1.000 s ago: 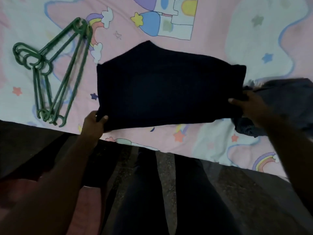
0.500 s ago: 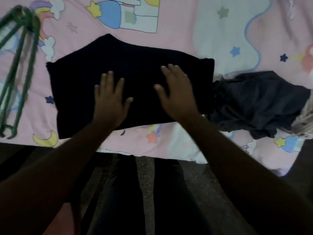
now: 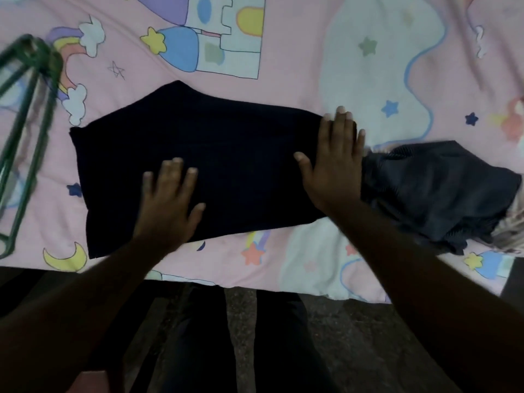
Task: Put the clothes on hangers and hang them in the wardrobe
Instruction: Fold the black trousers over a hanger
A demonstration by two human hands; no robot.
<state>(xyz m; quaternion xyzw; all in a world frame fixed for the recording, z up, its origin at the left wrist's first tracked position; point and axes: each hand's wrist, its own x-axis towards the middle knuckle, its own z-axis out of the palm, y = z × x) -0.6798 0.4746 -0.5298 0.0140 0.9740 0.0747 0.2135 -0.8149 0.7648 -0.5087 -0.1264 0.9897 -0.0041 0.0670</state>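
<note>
Dark navy garment (image 3: 226, 154) lies folded flat across the pink bedsheet (image 3: 297, 89); crumpled grey clothes (image 3: 431, 188) heaped at its right end (touching it); green hangers (image 3: 31, 114) bunched at the left edge, apart.

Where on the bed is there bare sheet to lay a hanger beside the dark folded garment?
Bare sheet lies beyond the folded garment, and between it and the green hangers. The right end is crowded: the right hand and the crumpled clothes.
</note>
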